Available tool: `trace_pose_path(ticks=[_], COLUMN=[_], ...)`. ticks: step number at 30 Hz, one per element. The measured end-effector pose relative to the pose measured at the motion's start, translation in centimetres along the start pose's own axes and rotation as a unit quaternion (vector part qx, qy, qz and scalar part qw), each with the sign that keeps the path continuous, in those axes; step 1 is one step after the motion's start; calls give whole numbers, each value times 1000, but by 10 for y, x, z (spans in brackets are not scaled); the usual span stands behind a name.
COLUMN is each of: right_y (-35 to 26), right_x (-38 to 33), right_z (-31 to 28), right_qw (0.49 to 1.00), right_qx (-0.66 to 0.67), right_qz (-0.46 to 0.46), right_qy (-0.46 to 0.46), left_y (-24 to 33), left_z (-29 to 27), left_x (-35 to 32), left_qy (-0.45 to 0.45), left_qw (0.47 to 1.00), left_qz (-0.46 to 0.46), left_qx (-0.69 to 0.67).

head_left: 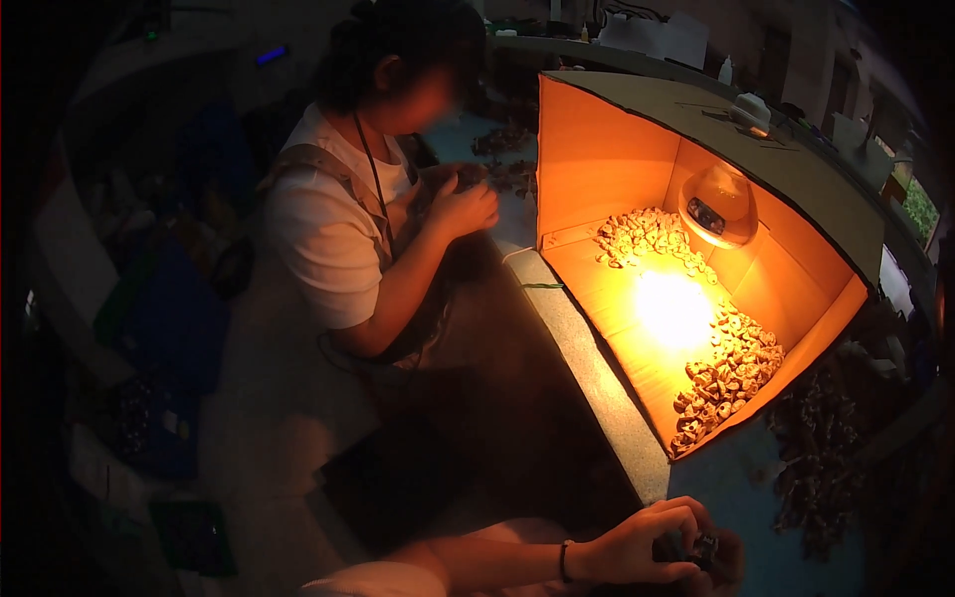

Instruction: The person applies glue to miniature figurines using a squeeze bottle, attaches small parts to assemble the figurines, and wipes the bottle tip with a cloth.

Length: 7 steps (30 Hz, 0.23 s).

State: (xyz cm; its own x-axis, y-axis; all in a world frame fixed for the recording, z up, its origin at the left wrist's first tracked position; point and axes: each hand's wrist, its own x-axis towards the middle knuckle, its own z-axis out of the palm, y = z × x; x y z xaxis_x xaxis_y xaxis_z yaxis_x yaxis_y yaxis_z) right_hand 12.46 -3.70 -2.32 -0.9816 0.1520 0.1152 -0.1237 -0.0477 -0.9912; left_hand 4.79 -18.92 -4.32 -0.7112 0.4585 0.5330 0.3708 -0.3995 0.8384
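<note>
Small dark part (702,546): held at the near edge of the bench (597,368), low in the view; too small and dim for its kind to be told.
Left hand (642,542): closed around the part, fingers curled over it and thumb beneath; a band is worn on the wrist.
Right hand (731,567): only partly seen behind the part, touching it; its grip cannot be told.
Step in hand: judged to be handling or fitting of a single piece, taken from the dark heap (821,468) beside the hands.
Next move: judged to call for a steady pinch and close alignment, since little light reaches here.
Cardboard box (597,149): open on its side on the bench, lit by a lamp (718,204), pale pieces (726,373) strewn inside.
Co-worker (338,219): seated at the bench's far left, hands together over small parts.
</note>
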Motion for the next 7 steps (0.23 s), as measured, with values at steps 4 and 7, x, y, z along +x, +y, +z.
trace_pose_path(ticks=[4,7], right_y=[-2,-5], right_x=[1,2], right_z=[-5,-7], right_qw=[999,998], right_qx=[-19,3], right_qz=[-8,8], right_qy=[-34,-64], left_y=[1,-8], left_z=[-8,-9], left_x=[0,-3], left_qy=[-36,-80], left_qw=[999,995], left_qz=[18,37], left_qx=[21,46])
